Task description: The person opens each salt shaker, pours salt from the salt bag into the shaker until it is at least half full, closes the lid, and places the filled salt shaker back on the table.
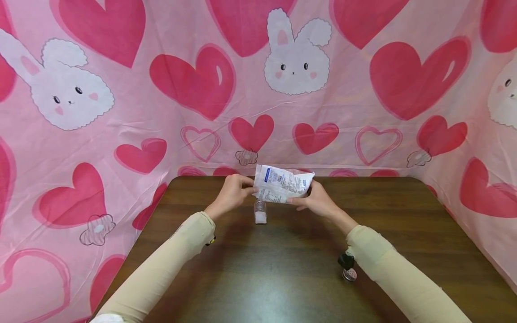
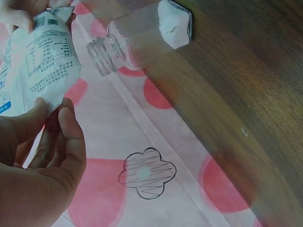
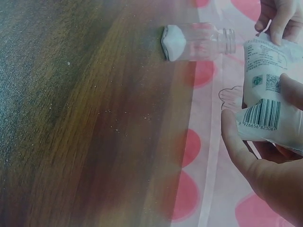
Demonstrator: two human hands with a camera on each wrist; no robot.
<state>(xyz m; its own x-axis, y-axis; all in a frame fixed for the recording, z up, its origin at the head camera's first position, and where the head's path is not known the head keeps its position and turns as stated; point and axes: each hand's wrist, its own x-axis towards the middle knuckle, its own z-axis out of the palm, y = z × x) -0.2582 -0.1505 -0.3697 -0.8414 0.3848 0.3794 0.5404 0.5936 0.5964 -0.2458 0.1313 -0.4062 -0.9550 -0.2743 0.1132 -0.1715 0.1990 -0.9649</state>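
Between both hands, above the table, is a white printed packet (image 1: pixel 278 183) with blue labels and a barcode. My left hand (image 1: pixel 233 192) pinches its left edge between thumb and fingers. At the opposite end my right hand (image 1: pixel 319 201) grips the packet, thumb on one face and fingers behind. Just below the packet stands a small clear glass bottle (image 2: pixel 142 38) with a bare threaded neck, upright on the table. White granular stuff (image 3: pixel 174 43) fills its lower part. In the right wrist view, the packet's left-hand end is close above the bottle's mouth.
A shaker lid with holes (image 1: pixel 349 274) lies on the brown wooden table (image 1: pixel 258 278), beside the right forearm. White grains (image 3: pixel 116 124) are scattered on the wood. A pink cloth (image 1: pixel 347 107) with hearts and rabbits hangs behind and at both sides.
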